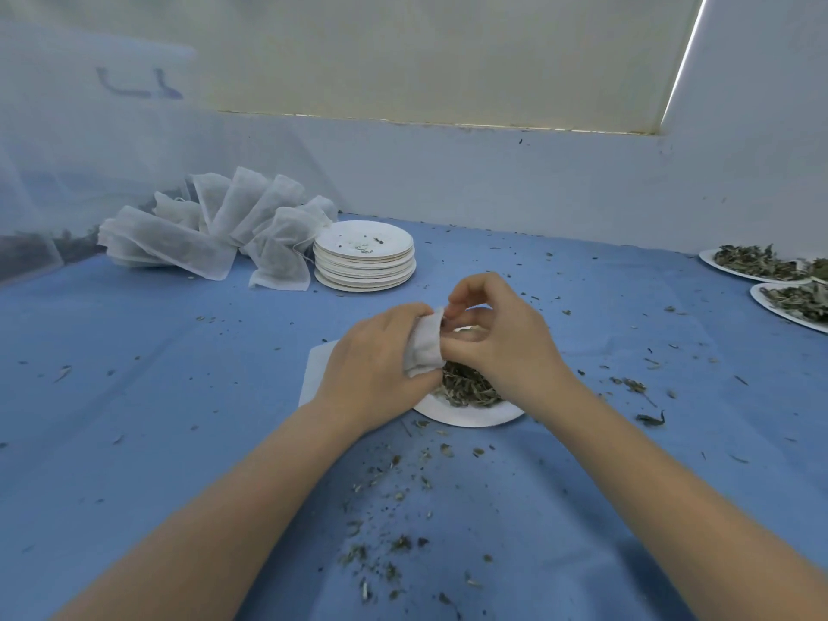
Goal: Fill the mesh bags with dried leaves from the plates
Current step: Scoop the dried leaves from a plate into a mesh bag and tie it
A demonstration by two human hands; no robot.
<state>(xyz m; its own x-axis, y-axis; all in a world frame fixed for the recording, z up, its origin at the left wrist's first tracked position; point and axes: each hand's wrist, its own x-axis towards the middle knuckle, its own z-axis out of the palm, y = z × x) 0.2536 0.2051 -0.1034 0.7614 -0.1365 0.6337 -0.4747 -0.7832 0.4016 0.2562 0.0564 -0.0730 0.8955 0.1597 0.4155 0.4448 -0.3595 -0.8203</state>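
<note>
My left hand grips a small white mesh bag just above a white plate that carries a heap of dried leaves. My right hand is at the bag's upper edge, its fingertips pinching the rim of the bag. Both hands hover over the far half of the plate and hide it. Another flat white bag lies on the cloth under my left hand, mostly covered.
A pile of filled mesh bags lies at the back left beside a stack of used white plates. Two plates of dried leaves sit at the right edge. Leaf crumbs litter the blue cloth.
</note>
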